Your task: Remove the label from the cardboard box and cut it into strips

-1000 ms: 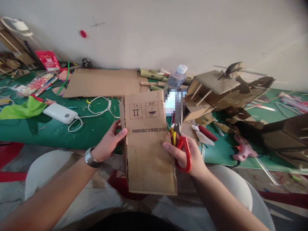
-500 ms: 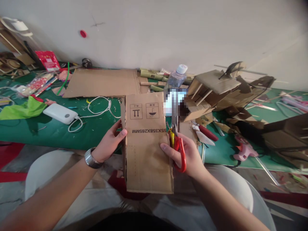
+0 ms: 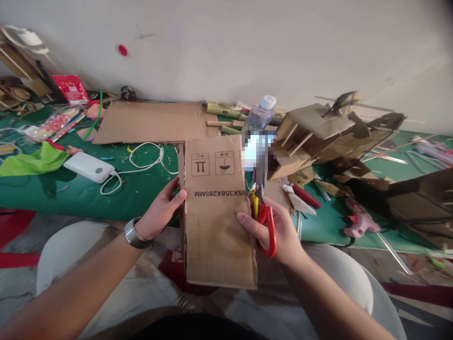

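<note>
A printed brown piece of cardboard (image 3: 219,226) is held up between my hands, over my lap and the table's front edge. My left hand (image 3: 163,208) grips its left edge, thumb at the side and fingers partly hidden behind. In my right hand (image 3: 276,231) are red-handled scissors (image 3: 271,231), blades pointing away from me and partly blurred out. The right thumb presses on the cardboard's right edge, so that hand holds both. Something small and yellow (image 3: 255,203) shows beside the scissors' pivot.
On the green table (image 3: 148,198) lie a white power bank (image 3: 90,166) with a cable, a flat cardboard sheet (image 3: 152,122) and a pink glue gun (image 3: 359,224). A plastic bottle (image 3: 260,115) stands behind the cardboard. Cardboard constructions (image 3: 314,120) occupy the right side.
My right hand and the scissors have shifted very slightly right and down. The cardboard's right edge has moved a little with them. My left hand looks unmoved.
</note>
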{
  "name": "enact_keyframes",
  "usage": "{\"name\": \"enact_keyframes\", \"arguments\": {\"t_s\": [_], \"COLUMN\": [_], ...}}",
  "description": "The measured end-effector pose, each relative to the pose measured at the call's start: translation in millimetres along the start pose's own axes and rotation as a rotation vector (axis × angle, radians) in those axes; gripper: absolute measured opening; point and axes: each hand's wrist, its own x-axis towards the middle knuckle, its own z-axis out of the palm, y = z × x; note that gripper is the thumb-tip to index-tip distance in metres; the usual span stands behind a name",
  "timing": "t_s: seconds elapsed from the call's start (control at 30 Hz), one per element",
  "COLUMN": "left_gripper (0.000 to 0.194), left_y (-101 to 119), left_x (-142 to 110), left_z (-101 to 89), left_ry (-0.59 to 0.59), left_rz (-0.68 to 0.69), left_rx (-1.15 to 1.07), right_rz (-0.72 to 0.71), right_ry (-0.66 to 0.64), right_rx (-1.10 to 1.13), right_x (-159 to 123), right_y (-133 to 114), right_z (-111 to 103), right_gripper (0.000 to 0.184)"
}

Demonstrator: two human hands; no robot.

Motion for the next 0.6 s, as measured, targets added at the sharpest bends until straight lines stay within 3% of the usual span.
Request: {"name": "enact_keyframes", "arguments": {"t_s": [0.17,0.6], "left_gripper": [0.080,0.058], "left_y": [1,-12], "left_x": [-1,0], "left_z": [1.2,-2.4], "left_ry": [0.007,-0.036], "left_rz": [-0.006,0.044], "left_rx": [-0.031,-0.121], "right_rz": [0.000,-0.042], "right_ry": [-0.010,-0.029], "right_rx": [0.021,0.014], "right_x": [-1,0], "right_y": [0,-5], "right_z": [0,3], "right_gripper": [0.033,0.036]}}
